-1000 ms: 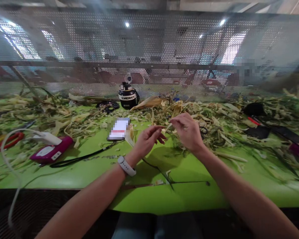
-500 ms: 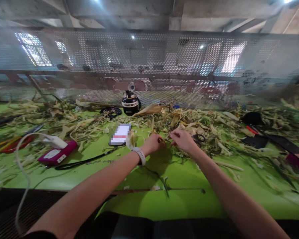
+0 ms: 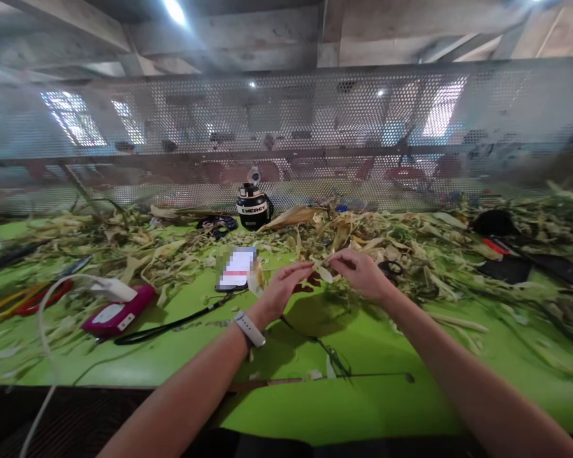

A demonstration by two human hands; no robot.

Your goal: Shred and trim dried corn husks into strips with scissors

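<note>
My left hand (image 3: pixel 282 289), with a white watch on its wrist, and my right hand (image 3: pixel 361 273) are raised just above the green table (image 3: pixel 363 407), close together. Between their fingertips they pinch a thin pale strip of dried husk (image 3: pixel 323 270). Both hands have fingers pressed on the strip. Behind them lies a wide heap of dried husks and leaf strips (image 3: pixel 377 238). A phone (image 3: pixel 237 270) lies flat just left of my left hand.
A black jug (image 3: pixel 253 207) stands at the back by a perforated metal screen (image 3: pixel 286 127). A pink power bank (image 3: pixel 118 310) with a white cable sits left. Red and yellow scissors (image 3: pixel 26 299) lie far left. Black scissors (image 3: pixel 391 267) sit among the husks.
My hands dipped down to the husk pile, then lifted back up with a strip pinched between them. The view has tilted upward.
</note>
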